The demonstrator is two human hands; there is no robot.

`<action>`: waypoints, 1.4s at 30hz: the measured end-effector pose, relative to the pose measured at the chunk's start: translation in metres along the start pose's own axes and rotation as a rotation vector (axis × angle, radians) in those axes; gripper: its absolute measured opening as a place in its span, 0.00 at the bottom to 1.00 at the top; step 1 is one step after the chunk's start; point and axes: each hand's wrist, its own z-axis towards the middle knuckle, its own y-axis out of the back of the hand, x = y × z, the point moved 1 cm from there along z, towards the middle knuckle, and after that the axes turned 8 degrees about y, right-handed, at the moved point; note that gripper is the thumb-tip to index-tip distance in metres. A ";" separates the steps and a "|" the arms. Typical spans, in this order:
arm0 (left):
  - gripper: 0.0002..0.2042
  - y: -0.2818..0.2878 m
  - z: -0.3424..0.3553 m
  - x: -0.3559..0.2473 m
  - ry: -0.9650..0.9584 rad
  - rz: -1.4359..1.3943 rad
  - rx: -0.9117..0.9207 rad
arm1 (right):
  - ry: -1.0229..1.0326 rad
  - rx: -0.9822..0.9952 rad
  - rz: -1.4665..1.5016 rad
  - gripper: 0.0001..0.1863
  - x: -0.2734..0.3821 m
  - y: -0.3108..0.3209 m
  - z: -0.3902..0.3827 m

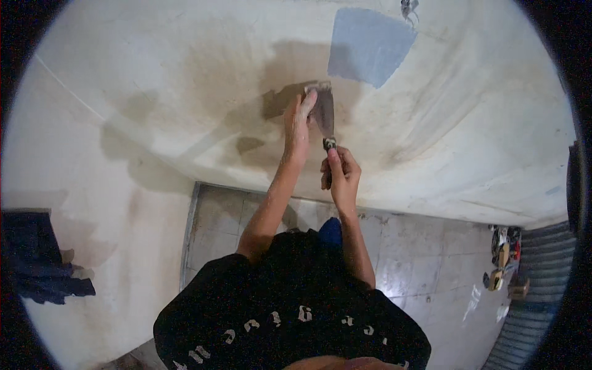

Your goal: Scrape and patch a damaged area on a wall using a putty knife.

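A putty knife (pixel 324 114) with a wide, stained blade points up in front of a pale wall. Its dark handle is gripped in my right hand (pixel 343 176), thumb laid along the neck. Pale residue shows along the blade's top edge. My left hand (pixel 296 129) is seen edge-on beside the blade, fingers stretched upward and the thumb touching the blade's left side near the tip. Whitish dust or paste marks this hand and wrist. Shadows of my arms and of the tool fall on the wall behind.
A blue-grey painted patch (pixel 370 48) is on the wall, with a small fixture (pixel 409 9) above it. Dark cloth (pixel 37 259) hangs at the left. Tiled floor (pixel 419 253) lies below; assorted items (pixel 502 256) stand by a corrugated shutter (pixel 542 265) on the right.
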 end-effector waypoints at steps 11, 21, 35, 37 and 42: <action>0.18 -0.011 0.016 -0.020 0.240 -0.224 0.426 | 0.155 -0.048 -0.029 0.22 0.016 -0.032 -0.002; 0.16 -0.020 0.015 -0.011 0.205 -0.191 0.321 | 0.116 -0.097 0.050 0.22 0.005 -0.036 -0.006; 0.15 -0.017 0.008 -0.024 0.217 -0.149 0.294 | 0.046 -0.132 0.003 0.20 0.031 -0.047 -0.013; 0.15 -0.016 0.007 -0.022 0.235 -0.141 0.280 | 0.036 -0.138 0.008 0.20 0.028 -0.045 -0.014; 0.15 -0.016 0.012 -0.018 0.233 -0.155 0.305 | -0.012 -0.127 0.021 0.22 0.022 -0.041 -0.014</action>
